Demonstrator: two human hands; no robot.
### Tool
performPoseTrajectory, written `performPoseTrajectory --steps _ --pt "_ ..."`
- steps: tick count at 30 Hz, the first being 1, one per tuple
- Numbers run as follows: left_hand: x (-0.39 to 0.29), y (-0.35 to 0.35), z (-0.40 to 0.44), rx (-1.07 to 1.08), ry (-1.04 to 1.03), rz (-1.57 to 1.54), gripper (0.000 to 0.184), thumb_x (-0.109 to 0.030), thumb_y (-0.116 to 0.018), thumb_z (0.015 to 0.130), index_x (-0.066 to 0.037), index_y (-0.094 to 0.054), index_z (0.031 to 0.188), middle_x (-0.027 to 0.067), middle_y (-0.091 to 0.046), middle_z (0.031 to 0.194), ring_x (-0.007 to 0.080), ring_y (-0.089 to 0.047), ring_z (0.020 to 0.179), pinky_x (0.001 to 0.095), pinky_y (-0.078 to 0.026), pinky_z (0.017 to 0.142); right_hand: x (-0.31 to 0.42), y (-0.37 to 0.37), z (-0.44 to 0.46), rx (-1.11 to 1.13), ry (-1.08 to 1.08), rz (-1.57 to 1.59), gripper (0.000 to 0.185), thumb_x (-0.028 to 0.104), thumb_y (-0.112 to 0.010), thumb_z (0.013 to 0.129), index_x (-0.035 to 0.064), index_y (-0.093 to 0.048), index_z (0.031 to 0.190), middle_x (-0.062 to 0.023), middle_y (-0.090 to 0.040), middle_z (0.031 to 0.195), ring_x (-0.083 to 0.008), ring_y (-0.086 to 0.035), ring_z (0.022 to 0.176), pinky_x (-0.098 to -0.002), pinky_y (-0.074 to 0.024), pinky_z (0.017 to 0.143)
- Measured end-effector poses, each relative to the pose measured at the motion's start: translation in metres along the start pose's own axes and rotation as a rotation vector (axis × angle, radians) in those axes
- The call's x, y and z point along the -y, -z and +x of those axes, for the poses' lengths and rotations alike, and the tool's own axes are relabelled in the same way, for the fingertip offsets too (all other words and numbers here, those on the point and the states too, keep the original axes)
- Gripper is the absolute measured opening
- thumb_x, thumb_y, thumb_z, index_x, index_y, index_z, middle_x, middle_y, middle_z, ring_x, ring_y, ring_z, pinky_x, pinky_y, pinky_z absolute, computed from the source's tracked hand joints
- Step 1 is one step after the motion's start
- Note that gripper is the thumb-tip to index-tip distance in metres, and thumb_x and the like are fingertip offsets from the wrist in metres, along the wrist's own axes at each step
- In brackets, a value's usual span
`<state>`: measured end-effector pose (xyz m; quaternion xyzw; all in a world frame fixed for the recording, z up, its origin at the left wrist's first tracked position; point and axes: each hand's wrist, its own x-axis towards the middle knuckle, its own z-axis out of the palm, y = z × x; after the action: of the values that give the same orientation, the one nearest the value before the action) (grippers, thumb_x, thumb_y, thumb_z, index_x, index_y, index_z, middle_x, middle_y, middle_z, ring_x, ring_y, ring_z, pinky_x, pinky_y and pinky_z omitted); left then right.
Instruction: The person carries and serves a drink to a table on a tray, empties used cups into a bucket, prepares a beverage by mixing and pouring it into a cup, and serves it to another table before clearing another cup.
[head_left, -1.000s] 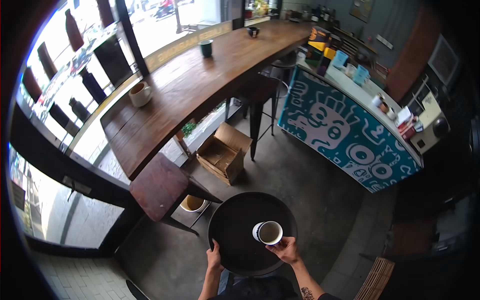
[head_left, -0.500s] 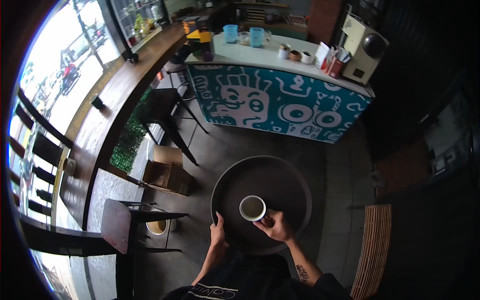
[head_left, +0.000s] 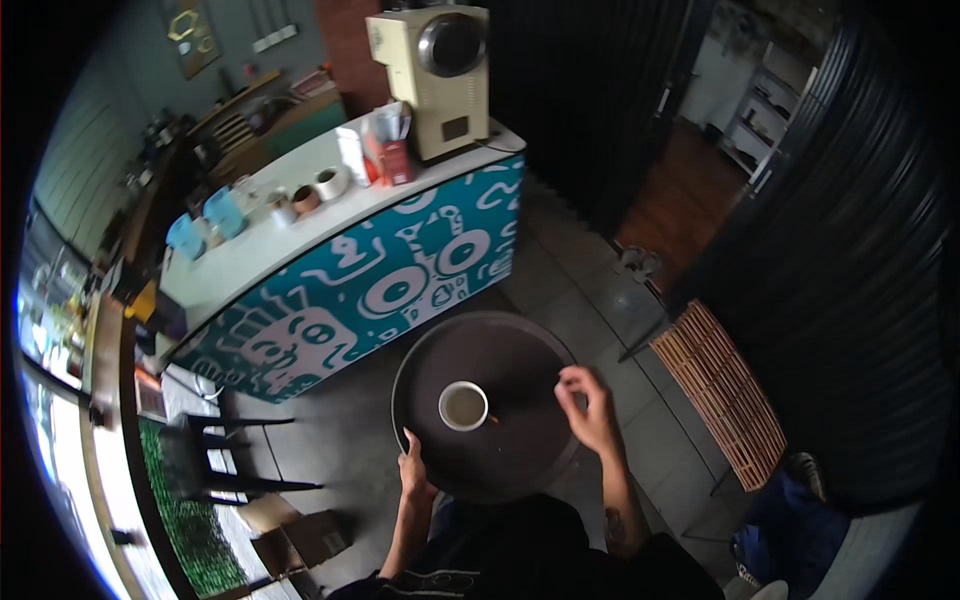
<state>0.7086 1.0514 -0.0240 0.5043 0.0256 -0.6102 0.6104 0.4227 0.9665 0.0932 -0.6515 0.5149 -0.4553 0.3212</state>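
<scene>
A round dark brown tray (head_left: 500, 350) is held level in front of my body. My left hand (head_left: 414, 466) grips its near-left rim, thumb on top and the other fingers hidden underneath. Left of the tray's middle stands a white cup (head_left: 464, 407) with a pale brownish content. My right hand (head_left: 592, 408) is at the tray's right rim, apart from the cup, with fingers loosely curved and spread and nothing in them. Whether it touches the rim I cannot tell.
Ahead is a counter (head_left: 260, 250) with a blue-and-white painted front, bearing cups and a cream-coloured machine (head_left: 440, 85). A slatted bamboo bench (head_left: 720, 390) stands to the right. A black stool (head_left: 215, 455) and a cardboard box (head_left: 300, 540) are at the left.
My right hand has let go of the cup and moved right to the tray's edge. The cup stays on the tray. My view has turned to the right.
</scene>
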Motion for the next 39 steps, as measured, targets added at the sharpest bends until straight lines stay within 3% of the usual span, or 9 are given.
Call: performPoseTrajectory --steps 3,11,15,19,22,24,27,29,39 --pt "-0.018 -0.060 0.052 0.095 0.010 0.013 0.059 -0.043 -0.054 0.097 0.010 -0.045 0.124 0.0197 -0.059 0.118 0.0315 -0.065 0.099 0.0465 -0.057 0.084 -0.043 0.036 0.054 -0.295 0.042 -0.276 0.019 0.017 -0.059 0.096 0.0015 -0.062 0.106 -0.0113 -0.064 0.105 -0.0246 -0.062 0.101 -0.0354 -0.0493 0.086" --pt "-0.058 -0.196 0.149 0.222 0.040 0.148 0.052 -0.038 -0.052 0.099 0.009 -0.050 0.121 0.0173 -0.064 0.108 0.0279 -0.066 0.091 0.0435 -0.058 0.080 -0.131 0.049 0.141 -0.297 -0.520 0.330 0.039 0.031 -0.052 0.101 -0.0009 -0.053 0.124 -0.0118 -0.055 0.130 -0.0180 -0.045 0.128 -0.0316 -0.0332 0.107" --pt "-0.064 -0.266 0.181 0.176 -0.010 0.283 0.046 -0.035 -0.052 0.100 0.009 -0.055 0.115 0.0164 -0.064 0.105 0.0254 -0.066 0.088 0.0418 -0.059 0.075 -0.149 0.057 0.207 -0.311 -0.551 0.312 0.044 0.036 -0.056 0.098 0.0010 -0.056 0.125 -0.0079 -0.059 0.121 -0.0163 -0.051 0.113 -0.0293 -0.0371 0.098" --pt "-0.063 -0.335 0.217 0.102 0.059 0.397 0.068 -0.046 -0.059 0.094 0.006 -0.039 0.132 0.0216 -0.054 0.122 0.0281 -0.063 0.102 0.0445 -0.059 0.079 -0.202 0.067 0.266 -0.454 -0.499 0.167 0.034 0.032 -0.055 0.099 -0.0003 -0.062 0.105 -0.0042 -0.060 0.098 -0.0121 -0.052 0.094 -0.0295 -0.0423 0.086" --pt "-0.061 -0.404 0.245 0.000 0.017 0.414 0.057 -0.043 -0.061 0.094 0.007 -0.050 0.119 0.0173 -0.060 0.107 0.0251 -0.065 0.092 0.0415 -0.059 0.072 -0.223 0.093 0.335 -0.408 -0.310 0.136 0.033 0.027 -0.052 0.100 0.0006 -0.050 0.081 0.0014 -0.041 0.072 -0.0103 -0.037 0.072 -0.0292 -0.0353 0.064" --pt "-0.048 -0.412 0.272 0.062 -0.044 0.404 0.048 -0.039 -0.062 0.094 0.007 -0.063 0.104 0.0122 -0.067 0.094 0.0209 -0.066 0.082 0.0359 -0.057 0.067 -0.226 0.105 0.365 -0.377 -0.326 0.133 0.034 0.026 -0.051 0.100 0.0008 -0.047 0.079 0.0014 -0.038 0.071 -0.0101 -0.035 0.070 -0.0297 -0.0335 0.062" --pt "-0.032 -0.449 0.314 0.128 -0.241 0.449 0.037 -0.027 -0.066 0.093 0.005 -0.064 0.111 0.0119 -0.067 0.097 0.0200 -0.066 0.084 0.0355 -0.056 0.072 -0.240 0.131 0.421 -0.349 -0.309 0.094 0.035 0.027 -0.050 0.101 -0.0003 -0.046 0.079 -0.0006 -0.037 0.069 -0.0111 -0.035 0.068 -0.0307 -0.0328 0.061" --pt "-0.042 -0.490 0.313 0.125 -0.133 0.336 0.031 -0.016 -0.071 0.089 0.005 -0.064 0.111 0.0115 -0.067 0.099 0.0205 -0.066 0.084 0.0356 -0.056 0.072 -0.236 0.139 0.454 -0.414 -0.329 0.096 0.036 0.028 -0.049 0.101 -0.0010 -0.047 0.080 -0.0025 -0.038 0.068 -0.0128 -0.036 0.067 -0.0314 -0.0335 0.061" --pt "-0.033 -0.630 0.435 0.169 -0.177 0.436 0.038 -0.022 -0.077 0.083 0.007 -0.067 0.106 0.0128 -0.070 0.096 0.0206 -0.067 0.081 0.0348 -0.056 0.071 -0.319 0.184 0.590 -0.386 -0.403 0.068 0.034 0.028 -0.047 0.103 0.0021 -0.047 0.080 0.0023 -0.034 0.070 -0.0089 -0.032 0.068 -0.0277 -0.0308 0.061"
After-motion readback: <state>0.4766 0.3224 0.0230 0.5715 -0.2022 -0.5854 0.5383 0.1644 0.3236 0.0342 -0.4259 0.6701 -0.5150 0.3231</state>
